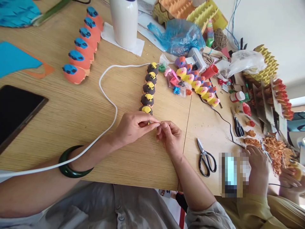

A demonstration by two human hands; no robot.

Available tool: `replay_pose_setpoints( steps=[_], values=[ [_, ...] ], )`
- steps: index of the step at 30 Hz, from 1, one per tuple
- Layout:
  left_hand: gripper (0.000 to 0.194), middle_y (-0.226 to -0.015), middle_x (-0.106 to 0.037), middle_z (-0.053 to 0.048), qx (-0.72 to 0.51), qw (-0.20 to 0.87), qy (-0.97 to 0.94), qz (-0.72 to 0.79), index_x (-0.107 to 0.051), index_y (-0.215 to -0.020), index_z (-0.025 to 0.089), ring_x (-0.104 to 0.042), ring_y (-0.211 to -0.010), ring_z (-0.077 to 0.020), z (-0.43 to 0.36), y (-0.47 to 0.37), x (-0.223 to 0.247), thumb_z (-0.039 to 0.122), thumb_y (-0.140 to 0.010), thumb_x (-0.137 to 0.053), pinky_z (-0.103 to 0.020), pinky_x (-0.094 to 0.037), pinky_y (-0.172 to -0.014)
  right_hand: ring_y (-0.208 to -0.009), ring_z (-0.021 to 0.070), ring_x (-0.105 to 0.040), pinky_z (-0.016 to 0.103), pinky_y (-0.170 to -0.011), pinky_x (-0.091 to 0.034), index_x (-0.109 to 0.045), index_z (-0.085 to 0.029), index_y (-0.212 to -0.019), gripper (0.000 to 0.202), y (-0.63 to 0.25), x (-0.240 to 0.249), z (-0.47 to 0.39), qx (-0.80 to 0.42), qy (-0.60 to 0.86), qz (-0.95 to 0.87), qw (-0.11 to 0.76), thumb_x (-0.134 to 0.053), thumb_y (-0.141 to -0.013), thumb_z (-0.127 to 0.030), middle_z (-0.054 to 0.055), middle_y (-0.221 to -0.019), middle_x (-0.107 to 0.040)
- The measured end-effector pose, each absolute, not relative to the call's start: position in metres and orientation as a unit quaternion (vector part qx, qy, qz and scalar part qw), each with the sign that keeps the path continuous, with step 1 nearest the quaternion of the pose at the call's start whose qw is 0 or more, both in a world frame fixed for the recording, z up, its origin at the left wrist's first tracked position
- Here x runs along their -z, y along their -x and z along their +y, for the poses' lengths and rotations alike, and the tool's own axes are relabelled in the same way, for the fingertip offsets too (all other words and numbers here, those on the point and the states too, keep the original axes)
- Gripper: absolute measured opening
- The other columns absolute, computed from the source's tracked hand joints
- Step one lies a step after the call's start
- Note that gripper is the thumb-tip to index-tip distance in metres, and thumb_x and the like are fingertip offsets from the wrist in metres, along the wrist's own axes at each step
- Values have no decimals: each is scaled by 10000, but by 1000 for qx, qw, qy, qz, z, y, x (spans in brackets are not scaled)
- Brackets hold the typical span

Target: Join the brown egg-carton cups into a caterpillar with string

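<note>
My left hand [134, 128], with a dark green bangle [65, 165] on its wrist, is closed in a pinch over the table. Its fingertips meet those of my right hand [170, 136], which is also pinched. Whatever lies between the fingertips is too small to make out. Just beyond my left hand stands a row of egg-carton cups painted black and yellow [149, 88]; its near end is partly hidden behind that hand. A white cable [115, 111] runs across the table and over my left forearm.
An orange and blue egg-carton row [82, 47] stands at the far left, near a phone [19, 111]. Yellow-pink cup rows [196, 84] lie right of centre. Black-handled scissors [206, 159] rest right of my hands. At the right, a co-worker's hand [258, 162] is near orange shreds [276, 152].
</note>
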State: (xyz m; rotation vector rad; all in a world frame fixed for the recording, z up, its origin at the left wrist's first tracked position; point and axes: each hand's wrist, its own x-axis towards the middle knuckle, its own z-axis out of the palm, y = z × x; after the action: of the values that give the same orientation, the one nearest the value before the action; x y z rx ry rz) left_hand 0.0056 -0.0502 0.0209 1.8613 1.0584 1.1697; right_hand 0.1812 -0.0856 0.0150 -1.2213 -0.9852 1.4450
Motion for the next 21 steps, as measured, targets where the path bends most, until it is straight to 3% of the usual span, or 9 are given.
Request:
replay_pose_setpoints(
  steps=[5, 10, 17, 21],
  values=[
    [167, -711, -747, 17, -462, 334, -715, 404, -842, -943, 222, -569, -561, -85, -52, -5, -21, 330, -944, -715, -202, -456, -575, -487, 78, -507, 214, -455, -487, -702, -213, -790, 301, -182, -16, -86, -592, 500, -400, 490, -779, -866, -494, -44, -632, -623],
    [225, -603, -668, 34, -437, 331, -722, 422, -845, -977, 231, -483, -488, -82, -53, -5, -22, 413, -936, -718, -219, -393, -501, -475, 77, -509, 212, -448, -482, -695, -212, -752, 327, -184, -15, -86, -579, 509, -411, 487, -764, -882, -503, -39, -618, -623],
    [116, -826, -804, -1, -474, 304, -733, 382, -828, -951, 213, -683, -674, -97, -55, -7, -17, 230, -943, -713, -185, -519, -661, -505, 83, -547, 229, -491, -534, -701, -212, -773, 341, -184, -19, -88, -592, 502, -415, 475, -741, -896, -527, -31, -664, -643],
    [135, -871, -826, -12, -475, 303, -736, 376, -835, -973, 212, -723, -711, -107, -56, -7, -18, 211, -949, -701, -182, -537, -678, -495, 85, -541, 226, -472, -536, -703, -217, -798, 294, -184, -19, -88, -589, 502, -410, 483, -769, -881, -491, -40, -645, -632]
  ],
)
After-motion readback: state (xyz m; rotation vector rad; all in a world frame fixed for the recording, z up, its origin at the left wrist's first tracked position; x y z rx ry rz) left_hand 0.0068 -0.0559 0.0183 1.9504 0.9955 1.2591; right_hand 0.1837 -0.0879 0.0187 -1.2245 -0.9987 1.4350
